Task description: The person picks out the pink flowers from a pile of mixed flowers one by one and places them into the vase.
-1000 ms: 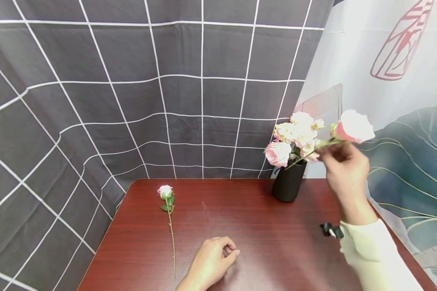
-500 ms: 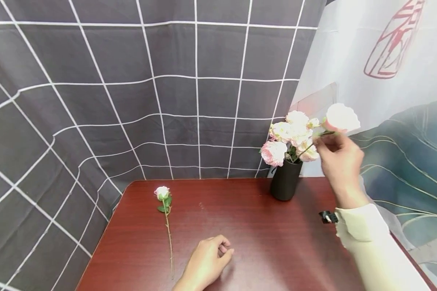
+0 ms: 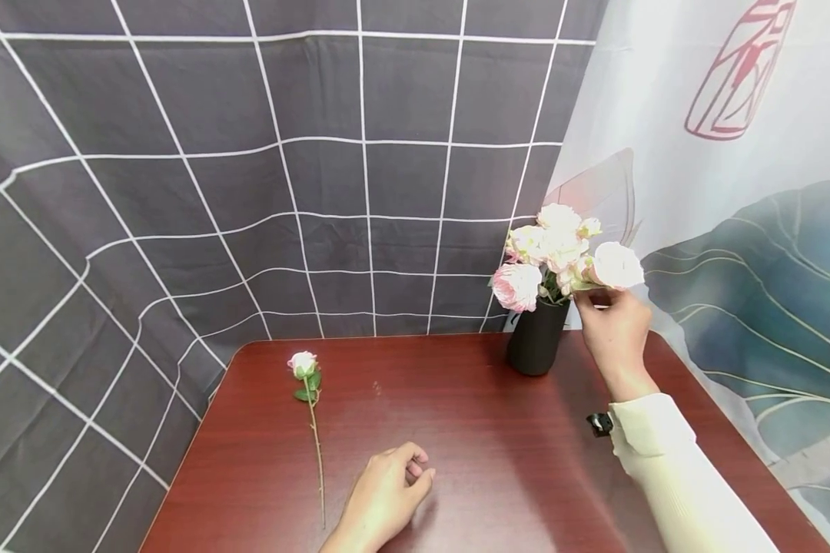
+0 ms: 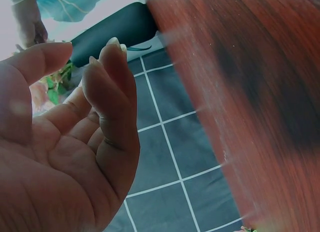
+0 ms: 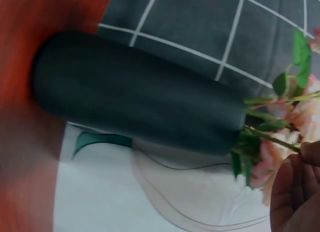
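My right hand (image 3: 617, 330) pinches the green stem (image 5: 272, 137) of a pale pink flower (image 3: 619, 266) just below its bloom. In the right wrist view that stem runs into the mouth of a black vase (image 5: 140, 94). The vase stands upright near the table's back edge, and several pink and cream flowers (image 3: 556, 242) fill it. My left hand (image 3: 386, 491) rests low over the front of the table, fingers loosely bent, holding nothing. Left of it lies a single pink rose (image 3: 303, 364) with green leaves and a long thin stem pointing toward me.
The reddish-brown wooden table (image 3: 456, 430) ends at a dark curtain with white grid lines (image 3: 325, 184). A pale patterned curtain (image 3: 747, 253) hangs behind the vase on the right. A small black device (image 3: 599, 424) sits at my right sleeve's cuff.
My right hand has moved left and down toward the vase, and the flower's bloom has dropped close beside the other blooms. The left hand stays put; the whole head view has shifted slightly.
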`<state>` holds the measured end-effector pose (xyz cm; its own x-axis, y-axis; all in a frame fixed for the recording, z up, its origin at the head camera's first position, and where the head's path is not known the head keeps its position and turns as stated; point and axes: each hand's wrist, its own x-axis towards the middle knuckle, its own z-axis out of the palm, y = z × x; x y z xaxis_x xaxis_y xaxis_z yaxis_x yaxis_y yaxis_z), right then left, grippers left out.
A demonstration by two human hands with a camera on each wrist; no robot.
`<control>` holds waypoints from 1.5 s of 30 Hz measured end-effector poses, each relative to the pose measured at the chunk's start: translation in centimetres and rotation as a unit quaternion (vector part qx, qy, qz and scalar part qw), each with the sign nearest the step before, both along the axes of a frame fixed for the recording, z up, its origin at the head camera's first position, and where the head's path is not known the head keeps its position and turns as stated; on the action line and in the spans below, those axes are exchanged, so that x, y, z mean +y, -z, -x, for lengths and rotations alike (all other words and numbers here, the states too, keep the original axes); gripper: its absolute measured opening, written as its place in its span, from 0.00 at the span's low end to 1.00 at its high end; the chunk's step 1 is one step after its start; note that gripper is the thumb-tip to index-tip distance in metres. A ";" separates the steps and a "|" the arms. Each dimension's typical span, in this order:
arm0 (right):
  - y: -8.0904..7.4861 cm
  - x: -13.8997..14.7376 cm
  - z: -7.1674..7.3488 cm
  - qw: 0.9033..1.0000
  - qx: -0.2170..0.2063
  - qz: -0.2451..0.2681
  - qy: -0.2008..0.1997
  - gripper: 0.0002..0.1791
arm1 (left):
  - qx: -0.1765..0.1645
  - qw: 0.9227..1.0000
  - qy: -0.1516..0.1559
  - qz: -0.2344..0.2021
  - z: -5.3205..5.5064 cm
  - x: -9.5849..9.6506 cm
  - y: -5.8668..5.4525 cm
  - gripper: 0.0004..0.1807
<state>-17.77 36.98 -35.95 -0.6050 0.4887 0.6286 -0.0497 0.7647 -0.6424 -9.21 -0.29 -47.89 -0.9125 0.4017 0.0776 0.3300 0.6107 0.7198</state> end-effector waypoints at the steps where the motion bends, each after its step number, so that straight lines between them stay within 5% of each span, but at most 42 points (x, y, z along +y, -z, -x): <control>1: 0.1 0.1 0.1 1.000 -0.001 0.003 0.002 0.11 | 0.002 1.000 -0.001 0.000 0.0 0.0 0.0 0.07; 11: 0.9 0.6 1.4 0.998 -0.030 -0.056 -0.009 0.14 | 0.002 1.000 0.002 -0.004 0.0 0.0 0.1 0.06; 20: 1.7 2.0 1.0 0.991 -0.133 0.027 -0.013 0.19 | -0.002 1.000 -0.002 -0.004 0.1 -0.4 0.2 0.06; 26: 0.6 0.9 0.5 0.990 -0.051 0.129 0.002 0.18 | 0.005 1.000 -0.012 -0.001 0.4 -0.6 0.1 0.06; 33: 1.3 -0.7 0.1 0.997 -0.013 0.082 0.003 0.30 | -0.002 1.000 -0.006 -0.004 0.1 -0.4 0.1 0.05; 38: 1.1 -1.4 0.4 0.999 -0.033 0.025 0.017 0.36 | 0.001 1.000 -0.008 -0.002 0.1 -0.2 0.1 0.06; 45: 0.4 -1.2 0.9 0.996 -0.051 0.049 0.059 0.34 | 0.001 1.000 -0.002 -0.003 0.1 -0.3 0.1 0.06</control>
